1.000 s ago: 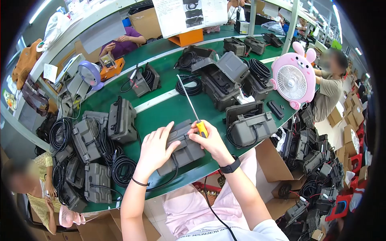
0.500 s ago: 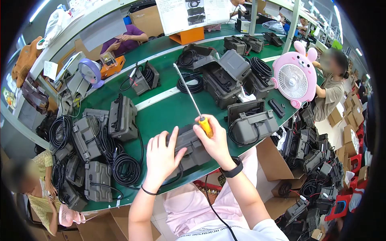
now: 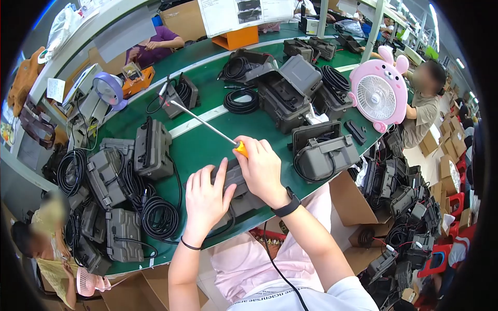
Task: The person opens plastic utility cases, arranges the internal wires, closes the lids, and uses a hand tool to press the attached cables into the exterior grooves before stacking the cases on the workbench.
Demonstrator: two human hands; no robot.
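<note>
My right hand [image 3: 262, 168] is closed around the yellow handle of a screwdriver [image 3: 207, 126]; its long metal shaft points up and to the left over the green table. Below both hands lies a dark grey plastic case [image 3: 244, 199], partly covered by them. My left hand [image 3: 206, 194] rests on the left part of this case with its fingers stretched out and thumb apart. A black cable runs from the case along the table's front edge. To the right stands an open grey case [image 3: 327, 158] with a black cable looped round it.
Grey cases and coiled black cables [image 3: 160, 216] crowd the left. More open cases [image 3: 282, 98] stand at the back, beside a pink bunny fan [image 3: 377, 96]. A purple fan [image 3: 108, 89] is at the far left. Co-workers sit left, right and across.
The screwdriver has swung left and lower, its tip now farther left. My right hand has moved slightly left and turned over its handle. My left hand stays on the case.
</note>
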